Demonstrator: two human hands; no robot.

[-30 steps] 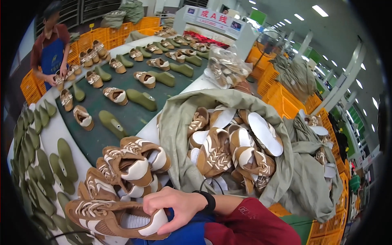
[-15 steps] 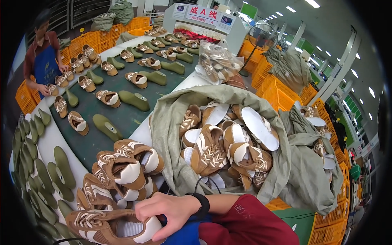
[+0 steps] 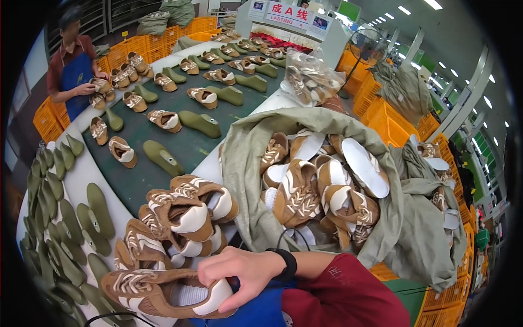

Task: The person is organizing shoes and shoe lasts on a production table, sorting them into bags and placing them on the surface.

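Note:
A brown shoe upper [image 3: 144, 289] with cream stripes and laces lies sideways at the lower left, its white-lined opening facing up. At its cream heel, my right hand [image 3: 242, 272] grips the collar, thumb outside and fingers curled into the opening. A black band circles the wrist. Just beyond it, several matching shoe uppers [image 3: 182, 215] are heaped on the white table edge. My left hand is out of sight.
An open grey-green sack [image 3: 245, 158] full of shoe uppers stands at centre right. Green shoe lasts [image 3: 98, 210] crowd the left ledge. Lasts and uppers stand in pairs on a dark green belt [image 3: 190, 150]. A co-worker [image 3: 73, 71] handles uppers across it; orange crates [image 3: 387, 122] stand behind the sack.
My view has shifted, so the scene sits farther right. My right hand keeps its hold on the shoe upper's heel. The co-worker's hands have come together around an upper.

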